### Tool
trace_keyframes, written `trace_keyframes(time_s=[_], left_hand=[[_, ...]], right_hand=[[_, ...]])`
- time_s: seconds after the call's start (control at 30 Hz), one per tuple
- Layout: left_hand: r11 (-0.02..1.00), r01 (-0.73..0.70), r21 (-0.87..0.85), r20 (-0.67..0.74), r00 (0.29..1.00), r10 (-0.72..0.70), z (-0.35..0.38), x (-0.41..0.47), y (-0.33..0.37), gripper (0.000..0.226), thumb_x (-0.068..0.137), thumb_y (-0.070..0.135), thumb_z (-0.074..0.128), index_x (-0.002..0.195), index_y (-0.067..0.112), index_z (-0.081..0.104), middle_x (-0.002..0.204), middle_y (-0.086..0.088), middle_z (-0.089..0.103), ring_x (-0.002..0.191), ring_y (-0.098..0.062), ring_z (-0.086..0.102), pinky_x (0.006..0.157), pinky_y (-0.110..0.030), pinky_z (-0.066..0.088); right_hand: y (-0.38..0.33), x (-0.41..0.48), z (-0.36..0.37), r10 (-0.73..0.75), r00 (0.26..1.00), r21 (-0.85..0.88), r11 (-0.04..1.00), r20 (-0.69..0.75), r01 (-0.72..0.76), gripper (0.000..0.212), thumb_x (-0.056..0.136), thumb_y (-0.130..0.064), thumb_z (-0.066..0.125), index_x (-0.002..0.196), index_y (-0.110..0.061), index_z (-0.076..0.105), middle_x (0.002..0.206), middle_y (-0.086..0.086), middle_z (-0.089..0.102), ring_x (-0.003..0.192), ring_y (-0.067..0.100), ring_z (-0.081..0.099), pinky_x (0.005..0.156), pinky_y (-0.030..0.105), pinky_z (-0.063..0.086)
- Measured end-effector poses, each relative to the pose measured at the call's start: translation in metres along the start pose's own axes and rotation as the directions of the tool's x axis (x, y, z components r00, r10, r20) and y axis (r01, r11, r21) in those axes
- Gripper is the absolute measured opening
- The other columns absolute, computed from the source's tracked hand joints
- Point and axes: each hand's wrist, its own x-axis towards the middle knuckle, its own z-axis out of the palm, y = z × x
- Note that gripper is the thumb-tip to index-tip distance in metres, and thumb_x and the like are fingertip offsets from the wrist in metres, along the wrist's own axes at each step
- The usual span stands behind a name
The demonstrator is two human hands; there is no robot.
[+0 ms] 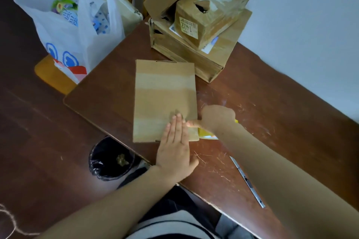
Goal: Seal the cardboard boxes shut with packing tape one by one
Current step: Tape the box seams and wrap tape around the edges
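Note:
A flat brown cardboard box [165, 93] lies on the dark wooden table [262, 114], with paler bands of tape running across its top. My left hand [175, 149] lies flat with straight fingers and presses on the box's near right part. At the box's right edge my right hand [215, 117] has its fingers curled, and its thumb points left onto the box top beside my left fingertips. It seems to grip a yellow tape roll [206, 134], which is mostly hidden under the hand and wrist.
A stack of taped cardboard boxes [200, 25] stands at the back of the table against the wall. White plastic bags [77, 31] sit on a chair at the left. A black-lined bin [110, 159] stands below the table edge. A slim utility knife [246, 180] lies near the front edge.

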Motion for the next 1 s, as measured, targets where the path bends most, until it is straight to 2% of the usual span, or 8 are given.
trace_keyframes(time_s=[0.1, 0.23, 0.33, 0.4, 0.47, 0.6, 0.83, 1.0], left_hand=[[0.994, -0.082, 0.075, 0.002, 0.997, 0.083, -0.006, 0.002, -0.004, 0.107, 0.085, 0.05, 0.049, 0.141, -0.001, -0.026, 0.149, -0.021, -0.034, 0.139, -0.032, -0.03, 0.114, -0.04, -0.021], [0.967, -0.188, 0.174, -0.015, 0.981, 0.194, -0.033, -0.018, -0.065, 0.097, 0.065, 0.031, 0.074, 0.146, -0.001, 0.029, 0.153, -0.018, 0.025, 0.141, -0.029, 0.026, 0.118, -0.037, 0.008], [0.985, -0.114, 0.13, -0.031, 0.992, 0.119, -0.036, -0.033, -0.083, 0.095, 0.058, 0.024, 0.082, 0.139, -0.004, 0.042, 0.147, -0.02, 0.038, 0.134, -0.031, 0.041, 0.114, -0.037, 0.017], [0.988, -0.071, 0.139, -0.056, 0.995, 0.079, -0.032, -0.034, -0.078, 0.088, 0.066, 0.032, 0.077, 0.138, -0.006, 0.042, 0.146, -0.021, 0.038, 0.134, -0.033, 0.041, 0.115, -0.041, 0.024], [0.992, -0.009, 0.126, -0.097, 0.995, 0.021, -0.029, -0.034, -0.069, 0.076, 0.083, 0.046, 0.051, 0.14, -0.004, 0.041, 0.148, -0.022, 0.035, 0.138, -0.033, 0.035, 0.115, -0.045, 0.024], [0.978, 0.204, -0.033, -0.112, 0.972, -0.206, -0.033, -0.028, -0.063, 0.082, 0.087, 0.063, 0.019, 0.145, 0.008, 0.037, 0.154, -0.029, 0.017, 0.144, -0.039, 0.015, 0.116, -0.05, 0.008], [0.85, 0.314, -0.424, -0.055, 0.927, -0.37, -0.03, -0.017, -0.06, 0.101, 0.07, 0.065, 0.065, 0.147, 0.013, 0.026, 0.158, -0.015, -0.004, 0.143, -0.039, 0.012, 0.103, -0.054, 0.038], [0.795, 0.247, -0.553, -0.028, 0.949, -0.315, -0.032, -0.025, -0.07, 0.124, 0.047, 0.088, 0.058, 0.149, 0.035, 0.014, 0.156, -0.003, -0.013, 0.144, -0.031, 0.0, 0.112, -0.052, 0.023]], right_hand=[[0.001, 0.001, 0.002, 0.013, 1.0, 0.006, 1.0, -0.003, -0.013, 0.068, 0.072, -0.086, 0.04, 0.078, -0.019, 0.047, 0.067, -0.007, 0.049, 0.067, 0.016, 0.05, 0.051, 0.025, 0.026], [0.002, 0.002, 0.002, 0.014, 1.0, 0.031, 0.999, -0.003, -0.014, 0.066, 0.071, -0.086, 0.042, 0.068, -0.02, 0.046, 0.067, -0.006, 0.05, 0.058, 0.012, 0.043, 0.053, 0.027, 0.026], [-0.003, 0.0, 0.001, 0.006, 1.0, 0.041, 0.999, 0.005, -0.007, 0.067, 0.072, -0.085, 0.042, 0.065, -0.019, 0.045, 0.066, -0.005, 0.05, 0.058, 0.013, 0.043, 0.059, 0.03, 0.031], [-0.005, 0.001, -0.001, 0.007, 1.0, 0.048, 0.999, 0.022, -0.008, 0.068, 0.072, -0.085, 0.042, 0.064, -0.018, 0.045, 0.066, -0.004, 0.05, 0.058, 0.014, 0.045, 0.062, 0.032, 0.033], [-0.006, 0.001, -0.002, 0.01, 0.999, 0.063, 0.998, 0.045, -0.013, 0.068, 0.072, -0.084, 0.044, 0.064, -0.017, 0.046, 0.065, -0.004, 0.05, 0.06, 0.014, 0.046, 0.063, 0.033, 0.035], [0.001, 0.003, -0.003, -0.042, 0.999, 0.168, 0.985, 0.028, 0.037, 0.06, 0.074, -0.078, 0.052, 0.078, -0.019, 0.052, 0.076, -0.006, 0.054, 0.075, 0.017, 0.053, 0.067, 0.034, 0.04], [0.002, 0.001, -0.027, -0.275, 0.919, 0.345, 0.923, 0.284, 0.17, 0.041, 0.085, -0.035, 0.068, 0.116, -0.008, 0.066, 0.112, 0.006, 0.063, 0.109, 0.025, 0.057, 0.098, 0.039, 0.045], [-0.006, -0.034, -0.056, -0.313, 0.918, 0.312, 0.922, 0.244, 0.231, 0.023, 0.086, -0.028, 0.068, 0.091, -0.007, 0.058, 0.09, -0.001, 0.061, 0.096, 0.022, 0.055, 0.082, 0.03, 0.043]])
